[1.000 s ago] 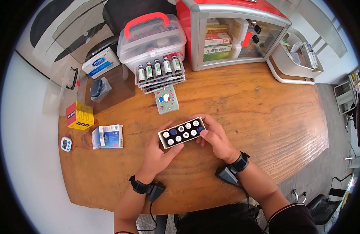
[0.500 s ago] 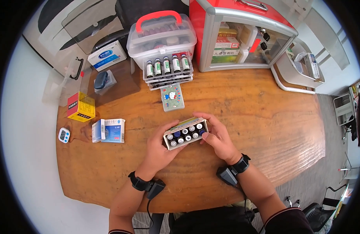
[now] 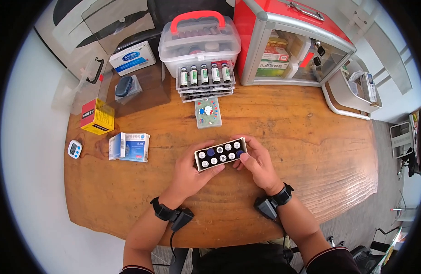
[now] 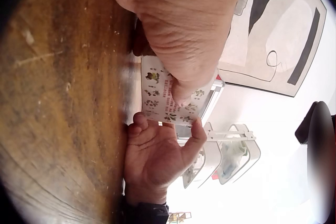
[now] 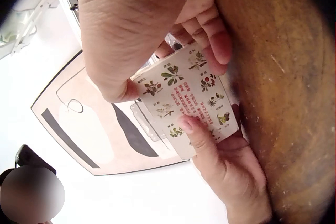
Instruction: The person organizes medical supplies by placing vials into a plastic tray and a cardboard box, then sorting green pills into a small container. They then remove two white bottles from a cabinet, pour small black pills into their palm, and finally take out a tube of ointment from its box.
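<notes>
Both hands hold a small carton [image 5: 181,95] of bottles over the near middle of the table. In the head view, two rows of round caps [image 3: 223,158] face up from its open side, mostly white with two dark blue. My left hand [image 3: 190,171] grips the left end, its thumb along the near wall. The right hand [image 3: 261,168] grips the other end, and its thumb tip overlaps the dark blue cap [image 3: 240,154] there. Printed plants and red writing cover the carton's near wall [image 4: 152,90] in the wrist views.
Beyond the carton lies a cartoon-printed plastic case [image 3: 209,114], below stacked trays [image 3: 205,86] of bottles and a red-handled clear box [image 3: 199,45]. A red cabinet [image 3: 292,50] stands at the back right. Leftward are a yellow box [image 3: 98,118], blue-white boxes [image 3: 136,148] and a timer [image 3: 74,149].
Half a second ago the carton was tilted, showing its far wall and the bottle necks; now its caps face the head camera again. Both hands have kept their grip. The head view has shifted slightly.
</notes>
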`<state>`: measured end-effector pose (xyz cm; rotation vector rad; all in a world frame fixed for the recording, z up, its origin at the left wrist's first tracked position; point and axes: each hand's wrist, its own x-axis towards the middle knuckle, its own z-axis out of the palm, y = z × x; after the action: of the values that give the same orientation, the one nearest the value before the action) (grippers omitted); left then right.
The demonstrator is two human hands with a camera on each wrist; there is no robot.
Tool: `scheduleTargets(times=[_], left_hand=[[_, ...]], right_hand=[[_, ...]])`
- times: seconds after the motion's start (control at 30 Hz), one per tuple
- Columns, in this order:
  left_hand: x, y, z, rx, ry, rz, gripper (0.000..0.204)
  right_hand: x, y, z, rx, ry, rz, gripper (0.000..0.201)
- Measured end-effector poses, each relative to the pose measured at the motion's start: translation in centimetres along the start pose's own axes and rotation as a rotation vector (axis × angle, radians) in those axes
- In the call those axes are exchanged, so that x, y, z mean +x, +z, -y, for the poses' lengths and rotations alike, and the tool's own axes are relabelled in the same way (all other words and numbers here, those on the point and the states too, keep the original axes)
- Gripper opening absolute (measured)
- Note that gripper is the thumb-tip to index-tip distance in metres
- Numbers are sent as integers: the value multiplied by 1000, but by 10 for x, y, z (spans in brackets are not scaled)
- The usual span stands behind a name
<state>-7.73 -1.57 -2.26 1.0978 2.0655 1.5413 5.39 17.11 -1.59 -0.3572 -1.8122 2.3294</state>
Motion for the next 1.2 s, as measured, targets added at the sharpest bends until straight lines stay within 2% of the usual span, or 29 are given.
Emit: scheduleTargets(times=[0.17, 0.27, 0.37, 0.43, 0.5, 0.57, 0.67, 0.73, 0.8, 0.83, 0.9, 1.07, 1.2], left_hand=[[-1, 1, -5, -86, -41, -17, 56], [0, 1, -10, -161, -60, -25, 52], [-3, 0, -6, -179, -71, -40, 48], [-2, -1, -1, -165, -84, -52, 47], [-3, -1, 0, -84, -63, -39, 47], [-4, -2, 0, -43, -55, -67, 51], [-2, -3, -2, -44, 13, -84, 52], [-5, -3, -2, -67, 9, -111, 51], [-6, -3, 2, -86, 14, -120, 50], [-7, -2, 6, -162, -4, -143, 49], [-7, -1, 9, -245, -17, -164, 49], [-3, -2, -1, -153, 9, -148, 40], [-2, -2, -5, -119, -32, -115, 44]], right_hand=[[-1, 1, -4, -1, 17, -18, 58], [3, -1, -4, 27, 8, -28, 50], [2, 5, -5, 32, -27, -18, 56], [3, 12, -12, -159, -46, -90, 63], [5, 11, -16, -112, -8, -91, 65], [7, 9, -16, -236, -25, -104, 60], [9, 15, -12, -227, -55, -119, 54], [7, 15, -19, -233, -93, -152, 50], [7, 15, -16, -283, -47, -153, 51], [5, 14, -15, -336, -12, -154, 51], [5, 11, -19, -378, -53, -152, 52], [6, 15, -15, -342, -54, -153, 55], [6, 11, -18, -369, -56, -146, 56]])
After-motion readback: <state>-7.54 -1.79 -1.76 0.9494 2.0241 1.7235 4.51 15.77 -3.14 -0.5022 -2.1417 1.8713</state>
